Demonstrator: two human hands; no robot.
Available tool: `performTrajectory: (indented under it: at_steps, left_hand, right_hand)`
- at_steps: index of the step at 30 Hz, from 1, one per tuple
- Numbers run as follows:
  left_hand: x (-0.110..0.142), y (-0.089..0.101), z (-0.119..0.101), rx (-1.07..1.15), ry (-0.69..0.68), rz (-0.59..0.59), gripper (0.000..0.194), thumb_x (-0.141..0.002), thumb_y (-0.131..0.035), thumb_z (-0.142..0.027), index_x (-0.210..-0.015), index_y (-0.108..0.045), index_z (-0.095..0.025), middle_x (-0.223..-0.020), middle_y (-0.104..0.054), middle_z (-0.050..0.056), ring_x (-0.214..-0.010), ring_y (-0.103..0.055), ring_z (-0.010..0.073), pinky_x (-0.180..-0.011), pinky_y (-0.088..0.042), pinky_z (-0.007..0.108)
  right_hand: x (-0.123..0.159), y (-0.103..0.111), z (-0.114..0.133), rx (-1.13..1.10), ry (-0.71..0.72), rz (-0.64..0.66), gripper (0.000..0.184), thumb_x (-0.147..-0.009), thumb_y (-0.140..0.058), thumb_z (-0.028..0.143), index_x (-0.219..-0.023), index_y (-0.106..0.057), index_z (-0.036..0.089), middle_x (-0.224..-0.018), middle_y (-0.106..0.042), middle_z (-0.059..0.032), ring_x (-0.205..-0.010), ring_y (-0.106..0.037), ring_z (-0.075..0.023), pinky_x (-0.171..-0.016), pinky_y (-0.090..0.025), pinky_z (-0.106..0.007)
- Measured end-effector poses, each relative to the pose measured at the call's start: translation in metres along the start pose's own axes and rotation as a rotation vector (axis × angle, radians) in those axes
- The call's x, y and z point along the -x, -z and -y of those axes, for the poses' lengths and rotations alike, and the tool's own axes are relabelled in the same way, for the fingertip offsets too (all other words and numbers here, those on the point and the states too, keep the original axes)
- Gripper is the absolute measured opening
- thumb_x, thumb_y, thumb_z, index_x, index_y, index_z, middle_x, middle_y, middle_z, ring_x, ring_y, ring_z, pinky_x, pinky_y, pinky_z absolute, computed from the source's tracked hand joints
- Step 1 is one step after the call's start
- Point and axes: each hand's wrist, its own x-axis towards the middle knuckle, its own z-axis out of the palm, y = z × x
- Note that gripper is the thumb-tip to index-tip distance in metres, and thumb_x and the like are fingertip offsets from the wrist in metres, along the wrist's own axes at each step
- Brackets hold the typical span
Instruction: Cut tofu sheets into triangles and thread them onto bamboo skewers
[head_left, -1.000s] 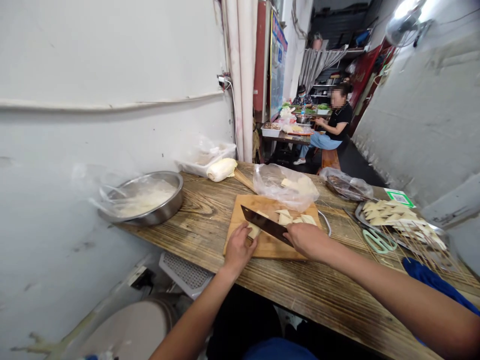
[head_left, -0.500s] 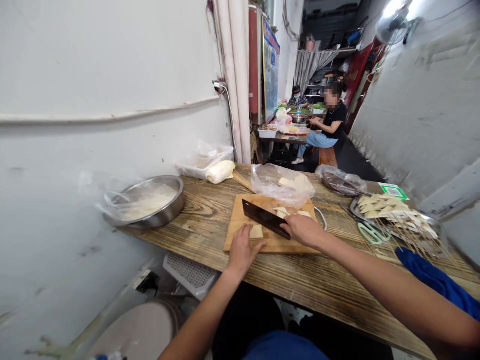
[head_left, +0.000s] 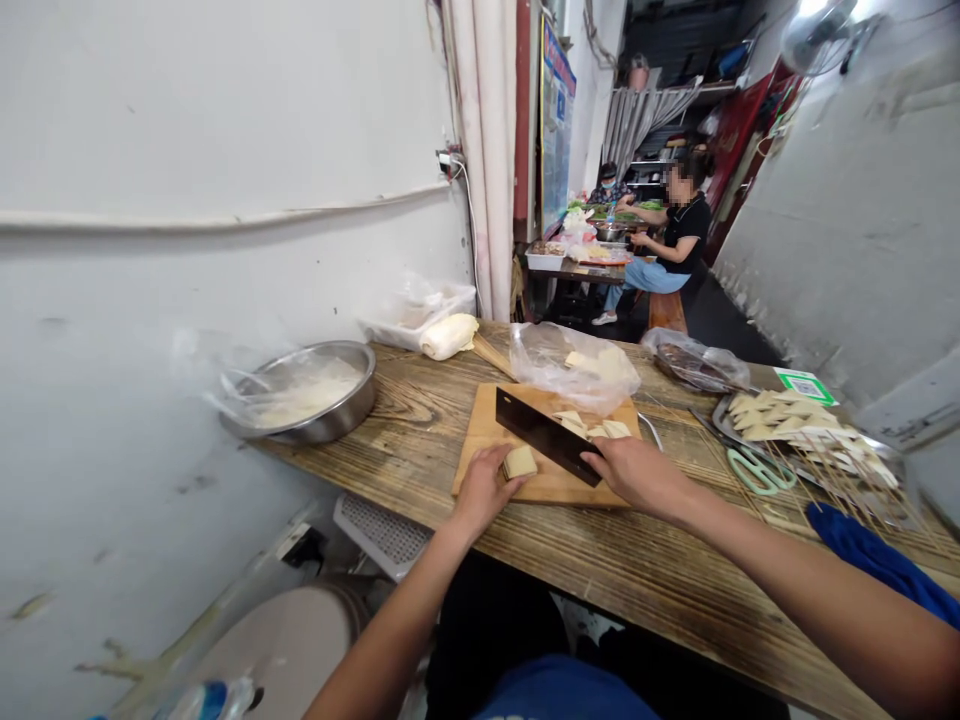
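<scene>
My right hand grips a dark cleaver by its handle end, the blade slanting up and left over a wooden cutting board. At the board's left front, my left hand holds a small stack of pale tofu sheets between thumb and fingers. The blade stands apart from this stack, just beyond it. Cut tofu pieces lie behind the cleaver on the board's right side. A clear plastic bag with more pale sheets rests against the board's far edge.
A steel bowl stands left on the wooden table. A white vegetable lies near a plastic tub. On the right are green-handled scissors, a tray of skewered tofu and a blue cloth. Two people sit farther back.
My left fingers have closed round the tofu stack, now turned and slightly lifted on its near side. The cleaver stays beyond it. The view has shifted a little left.
</scene>
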Motion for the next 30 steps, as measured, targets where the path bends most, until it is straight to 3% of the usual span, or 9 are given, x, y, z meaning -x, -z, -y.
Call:
performTrajectory:
  at_steps: [5,8,11,15,22,30]
  left_hand:
    - [0.019,-0.004,-0.011,-0.089,-0.008,-0.229,0.053,-0.069,-0.068,-0.031,-0.116,-0.05,-0.016,-0.114,-0.055,0.014,-0.107,-0.051,0.0253,-0.091,-0.044,0.043]
    - [0.027,-0.002,-0.011,-0.098,-0.121,-0.292,0.034,-0.077,-0.06,-0.024,-0.109,-0.055,-0.018,-0.112,-0.056,0.011,-0.107,-0.052,0.0214,-0.091,-0.045,0.038]
    - [0.031,-0.003,-0.009,-0.08,-0.212,-0.3,0.023,-0.08,-0.056,-0.019,-0.102,-0.059,-0.019,-0.107,-0.06,0.008,-0.103,-0.055,0.0191,-0.09,-0.047,0.038]
    - [0.032,-0.006,-0.007,-0.09,-0.273,-0.284,0.023,-0.081,-0.053,-0.017,-0.103,-0.059,-0.018,-0.107,-0.061,0.009,-0.104,-0.055,0.02,-0.09,-0.047,0.04]
    - [0.037,-0.011,-0.002,-0.141,-0.318,-0.233,0.029,-0.084,-0.047,-0.014,-0.112,-0.056,-0.017,-0.105,-0.063,0.01,-0.107,-0.054,0.0213,-0.091,-0.047,0.042]
    - [0.039,-0.01,-0.002,-0.164,-0.334,-0.181,0.03,-0.086,-0.043,-0.015,-0.113,-0.054,-0.015,-0.106,-0.062,0.012,-0.107,-0.054,0.0214,-0.091,-0.047,0.042]
  right_hand:
    - [0.003,0.002,0.0,-0.008,0.056,0.01,0.036,-0.091,-0.03,0.039,-0.093,-0.059,0.017,-0.087,-0.066,-0.0091,-0.08,-0.062,-0.0207,-0.063,-0.037,-0.025]
    - [0.005,0.004,-0.001,0.006,0.077,0.021,0.037,-0.091,-0.03,0.04,-0.09,-0.06,0.017,-0.083,-0.066,-0.0091,-0.076,-0.062,-0.0197,-0.061,-0.037,-0.025]
    - [0.006,0.007,-0.002,0.027,0.099,0.039,0.038,-0.091,-0.031,0.041,-0.088,-0.06,0.017,-0.079,-0.066,-0.0091,-0.073,-0.062,-0.0191,-0.062,-0.038,-0.025]
    - [0.006,0.013,-0.003,0.061,0.1,0.067,0.036,-0.091,-0.033,0.04,-0.086,-0.061,0.017,-0.076,-0.066,-0.0087,-0.071,-0.062,-0.0186,-0.059,-0.037,-0.024]
    - [0.005,0.021,-0.004,0.114,0.099,0.092,0.035,-0.091,-0.034,0.04,-0.083,-0.06,0.019,-0.075,-0.066,-0.0077,-0.069,-0.063,-0.0188,-0.055,-0.035,-0.024]
    - [0.002,0.017,-0.008,0.085,0.125,0.097,0.034,-0.091,-0.034,0.041,-0.085,-0.061,0.019,-0.076,-0.066,-0.0076,-0.07,-0.062,-0.0184,-0.057,-0.037,-0.023]
